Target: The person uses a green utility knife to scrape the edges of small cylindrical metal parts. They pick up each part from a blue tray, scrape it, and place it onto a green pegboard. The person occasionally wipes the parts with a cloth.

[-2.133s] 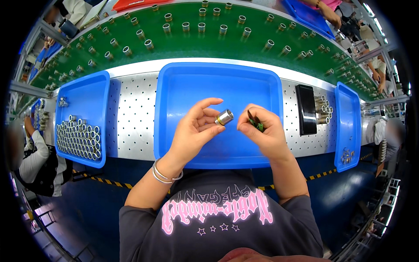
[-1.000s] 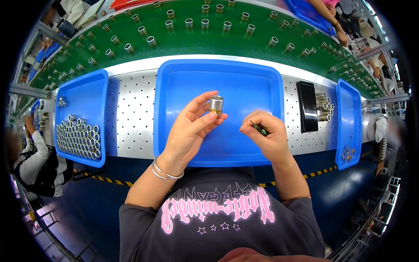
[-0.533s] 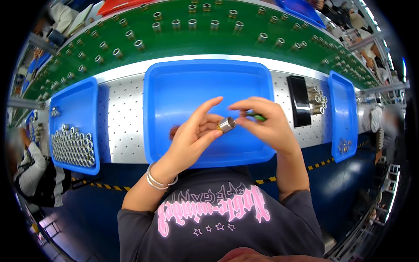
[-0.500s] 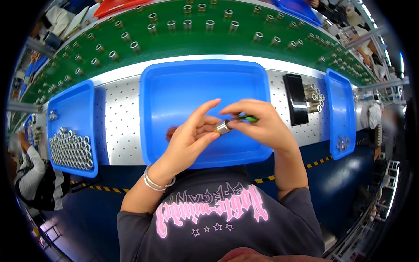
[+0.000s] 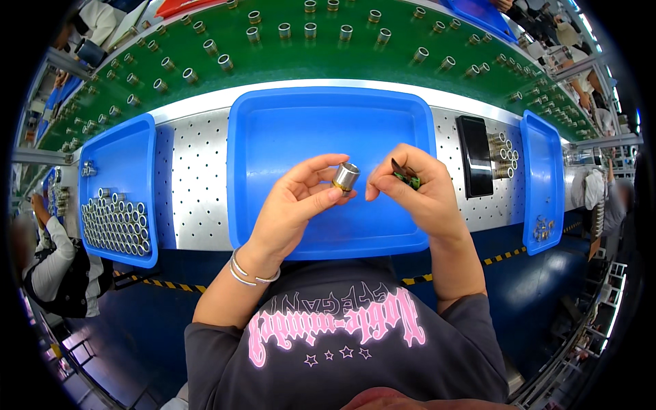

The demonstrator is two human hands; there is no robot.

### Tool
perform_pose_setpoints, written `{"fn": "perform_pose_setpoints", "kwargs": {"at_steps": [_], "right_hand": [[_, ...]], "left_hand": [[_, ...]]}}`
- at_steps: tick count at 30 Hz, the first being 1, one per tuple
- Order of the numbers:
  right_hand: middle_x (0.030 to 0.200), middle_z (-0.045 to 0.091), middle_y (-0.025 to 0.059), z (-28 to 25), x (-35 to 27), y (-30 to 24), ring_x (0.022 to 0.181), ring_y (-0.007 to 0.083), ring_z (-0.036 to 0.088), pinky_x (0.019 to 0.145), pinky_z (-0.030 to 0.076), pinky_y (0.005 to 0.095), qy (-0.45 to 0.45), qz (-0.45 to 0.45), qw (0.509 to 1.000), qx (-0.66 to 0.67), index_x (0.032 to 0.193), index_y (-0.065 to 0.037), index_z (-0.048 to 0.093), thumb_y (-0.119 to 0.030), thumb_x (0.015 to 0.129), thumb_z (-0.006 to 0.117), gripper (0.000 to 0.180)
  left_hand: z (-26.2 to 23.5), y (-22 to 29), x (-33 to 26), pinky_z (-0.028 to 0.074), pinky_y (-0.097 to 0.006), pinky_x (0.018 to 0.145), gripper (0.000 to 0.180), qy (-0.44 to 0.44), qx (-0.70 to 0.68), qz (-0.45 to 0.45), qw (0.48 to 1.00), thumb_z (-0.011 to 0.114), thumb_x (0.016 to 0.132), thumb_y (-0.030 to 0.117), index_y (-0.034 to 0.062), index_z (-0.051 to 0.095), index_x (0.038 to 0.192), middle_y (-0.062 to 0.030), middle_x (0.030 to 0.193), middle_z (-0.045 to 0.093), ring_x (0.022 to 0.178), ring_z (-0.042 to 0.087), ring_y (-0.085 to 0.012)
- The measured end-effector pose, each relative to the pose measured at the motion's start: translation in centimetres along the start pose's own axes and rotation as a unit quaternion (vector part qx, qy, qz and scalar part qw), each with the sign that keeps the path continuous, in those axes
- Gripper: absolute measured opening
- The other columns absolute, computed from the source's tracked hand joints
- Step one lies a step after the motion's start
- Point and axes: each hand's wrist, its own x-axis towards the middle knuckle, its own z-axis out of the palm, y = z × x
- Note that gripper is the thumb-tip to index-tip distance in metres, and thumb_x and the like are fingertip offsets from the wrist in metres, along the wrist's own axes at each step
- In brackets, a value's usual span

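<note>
Between the thumb and fingers of my left hand [image 5: 304, 198] is a short metal sleeve [image 5: 348, 175], a silver cylinder with a yellowish band at its lower end. Its open ring-shaped end faces up. Close by on the right, my right hand [image 5: 420, 188] is closed around a small green tool [image 5: 408, 180] with a dark pointed tip. The rest of this tool is hidden in the fingers, so its exact kind cannot be made out. The tool and the sleeve are apart. Both hands are above a large blue tray [image 5: 307, 133].
On the left, another blue tray [image 5: 121, 160] bears many stacked metal sleeves [image 5: 116, 229]. A black phone-like slab [image 5: 474, 157] and more sleeves [image 5: 506, 154] lie to the right, before a third blue tray [image 5: 543, 167]. Beyond runs a green conveyor belt [image 5: 294, 58] with scattered sleeves.
My right hand has drawn away from the sleeve to the right, keeping the green tool. The sleeve now stands more upright and slightly higher in my left hand. The whole view has shifted a little.
</note>
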Motion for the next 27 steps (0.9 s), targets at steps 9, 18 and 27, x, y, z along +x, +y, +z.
{"fn": "perform_pose_setpoints", "kwargs": {"at_steps": [9,18,27], "right_hand": [[0.080,0.061,0.0065,1.1,1.0,0.0,0.076,0.0101,0.059,0.067,0.047,0.0218,-0.018,-0.018,1.000,-0.004,0.085,0.002,0.056,-0.003,0.087,0.056,0.005],[0.078,0.061,0.0062,1.7,1.4,-0.1,0.076,0.0101,0.059,0.068,0.047,0.0223,-0.006,-0.036,0.999,-0.012,0.085,0.002,0.055,-0.003,0.087,0.056,0.005],[0.084,0.064,0.0108,0.2,3.1,1.4,0.054,0.0034,0.044,0.051,0.035,0.0176,0.137,0.016,0.979,0.151,0.085,-0.002,0.056,-0.012,0.087,0.059,0.010]], "left_hand": [[-0.4,-0.4,0.2,0.046,-0.029,0.085,0.039,0.002,0.009,0.041,0.999,0.056,0.084,0.004,-0.0009,0.048,0.122,-0.0114,0.105,0.058,0.095,0.060,-0.0182],[-0.8,-0.7,0.3,0.047,-0.028,0.086,0.040,-0.004,0.023,0.054,0.998,0.058,0.082,-0.002,-0.0014,0.049,0.121,-0.0100,0.104,0.059,0.095,0.059,-0.0163],[-0.2,-0.7,0.0,0.046,-0.032,0.090,0.048,-0.006,0.044,0.036,0.998,0.060,0.082,0.001,0.0003,0.045,0.128,-0.0122,0.108,0.057,0.101,0.059,-0.0216]]}}
